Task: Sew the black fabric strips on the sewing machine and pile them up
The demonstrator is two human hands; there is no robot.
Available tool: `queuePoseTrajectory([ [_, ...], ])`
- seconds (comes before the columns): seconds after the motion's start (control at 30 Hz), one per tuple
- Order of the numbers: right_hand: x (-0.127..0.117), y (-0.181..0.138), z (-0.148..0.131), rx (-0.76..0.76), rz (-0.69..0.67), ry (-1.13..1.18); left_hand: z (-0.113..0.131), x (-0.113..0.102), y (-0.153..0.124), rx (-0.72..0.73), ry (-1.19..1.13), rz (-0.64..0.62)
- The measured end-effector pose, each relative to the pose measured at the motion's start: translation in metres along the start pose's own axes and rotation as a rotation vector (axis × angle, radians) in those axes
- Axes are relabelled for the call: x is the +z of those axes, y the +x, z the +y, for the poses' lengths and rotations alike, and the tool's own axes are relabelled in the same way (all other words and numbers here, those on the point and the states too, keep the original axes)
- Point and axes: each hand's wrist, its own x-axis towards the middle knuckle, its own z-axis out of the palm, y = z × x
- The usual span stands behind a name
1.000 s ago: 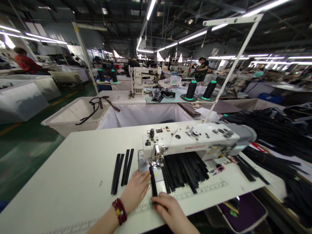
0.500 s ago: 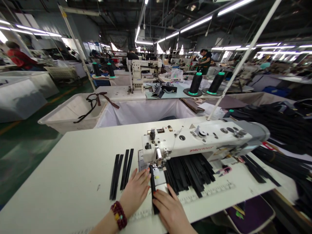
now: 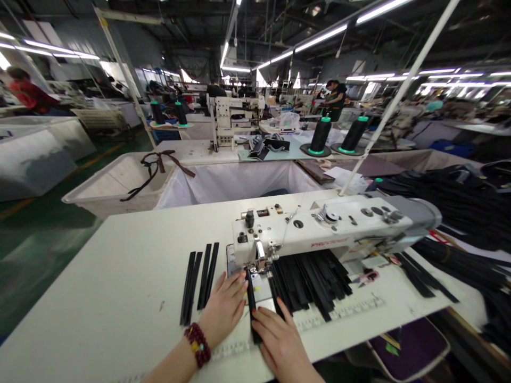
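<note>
Under the sewing machine (image 3: 319,231), both hands' fingers lie flat, spread, pressing the black strip (image 3: 251,303).

Black strip (image 3: 250,300), white sewing machine (image 3: 319,231), dark-red bead bracelet (image 3: 197,344)

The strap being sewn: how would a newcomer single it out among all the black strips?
Find the white sewing machine. Below its needle, one black strap runs toward the viewer between the left hand and right hand. Unlike the loose strips, it lies under the presser foot.
</note>
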Motion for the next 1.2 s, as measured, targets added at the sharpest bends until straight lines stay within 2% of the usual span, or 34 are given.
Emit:
queuePoseTrajectory([
  [0.17,0.000,0.002,-0.002,0.022,-0.004,0.003,0.001,-0.001,0.003,-0.022,0.005,-0.023],
  [0.37,0.006,-0.010,-0.010,0.051,0.084,-0.045,0.006,-0.004,0.002,-0.037,-0.010,-0.033],
  [0.6,-0.002,-0.029,-0.018,-0.022,0.057,-0.123,0.014,-0.007,-0.004,0.023,0.050,-0.043],
  [0.77,-0.002,-0.023,-0.014,-0.005,0.071,-0.099,0.010,-0.004,-0.001,0.019,0.059,-0.033],
  [0.97,-0.009,-0.008,-0.006,0.002,-0.029,-0.082,0.003,0.003,0.007,-0.029,0.051,-0.017],
  [1.2,0.006,0.003,0.001,0.087,0.049,-0.066,-0.002,0.006,0.015,-0.049,0.073,-0.003],
])
